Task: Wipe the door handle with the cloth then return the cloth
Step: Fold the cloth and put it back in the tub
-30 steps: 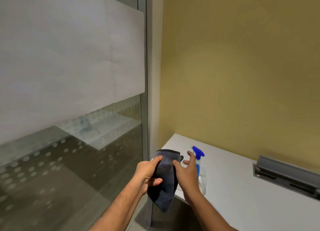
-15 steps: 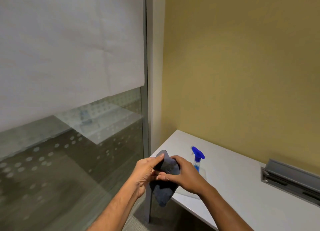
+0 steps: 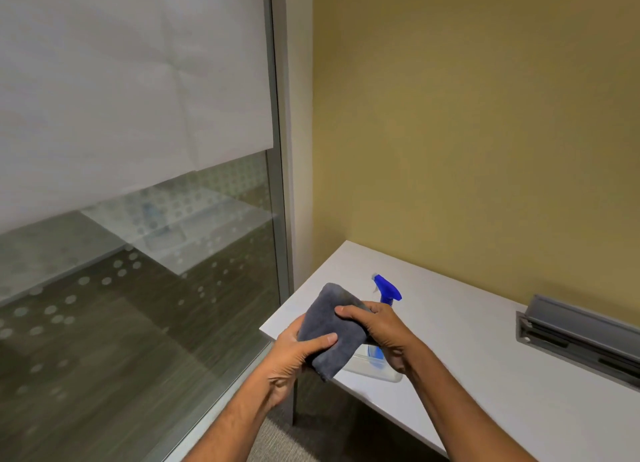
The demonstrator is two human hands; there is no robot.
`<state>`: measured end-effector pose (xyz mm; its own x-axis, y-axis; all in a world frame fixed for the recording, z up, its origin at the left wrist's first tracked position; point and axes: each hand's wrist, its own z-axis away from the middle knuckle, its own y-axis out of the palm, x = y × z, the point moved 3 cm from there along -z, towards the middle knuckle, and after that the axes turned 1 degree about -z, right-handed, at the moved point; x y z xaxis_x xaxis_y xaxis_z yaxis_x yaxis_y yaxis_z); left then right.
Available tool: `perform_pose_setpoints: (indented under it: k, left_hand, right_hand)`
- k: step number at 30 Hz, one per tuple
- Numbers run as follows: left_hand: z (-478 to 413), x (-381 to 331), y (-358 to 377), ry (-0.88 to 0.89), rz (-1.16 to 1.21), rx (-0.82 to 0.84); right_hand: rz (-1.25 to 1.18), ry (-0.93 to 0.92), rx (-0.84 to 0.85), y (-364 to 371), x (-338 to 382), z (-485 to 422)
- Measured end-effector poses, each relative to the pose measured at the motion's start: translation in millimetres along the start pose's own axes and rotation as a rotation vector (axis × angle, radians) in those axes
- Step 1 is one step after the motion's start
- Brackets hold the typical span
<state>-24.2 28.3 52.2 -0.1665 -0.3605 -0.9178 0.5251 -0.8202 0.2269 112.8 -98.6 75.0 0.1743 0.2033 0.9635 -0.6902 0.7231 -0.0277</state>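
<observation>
A dark grey cloth (image 3: 329, 326), folded into a thick pad, sits between both my hands just above the near left corner of the white table (image 3: 485, 340). My left hand (image 3: 294, 357) grips its lower left side with the thumb on top. My right hand (image 3: 381, 326) pinches its right edge from above. No door handle is in view.
A spray bottle with a blue trigger head (image 3: 388, 288) stands on the table right behind my right hand, on a clear tray (image 3: 377, 371). A grey cable box (image 3: 581, 337) is set in the table at right. A glass wall (image 3: 138, 288) with a metal frame runs along the left.
The cloth hung loose from my fingers before; now it is folded into a compact pad and held flatter, with my left thumb on top of it.
</observation>
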Motion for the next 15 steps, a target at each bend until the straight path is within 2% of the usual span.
perform_pose_setpoints:
  k: [6, 10, 15]
  left_hand:
    - [-21.0, 15.5, 7.9, -0.028, 0.172, -0.011]
    - [-38.2, 26.0, 11.7, -0.063, 0.192, -0.165]
    - [-64.4, 41.2, 27.8, -0.044, 0.070, -0.342]
  right_hand:
    - [-0.245, 0.100, -0.012, -2.0, -30.2, -15.6]
    - [-0.319, 0.086, -0.117, 9.6, -42.1, -24.6]
    - [-0.606, 0.015, -0.216, 29.7, -67.5, -35.1]
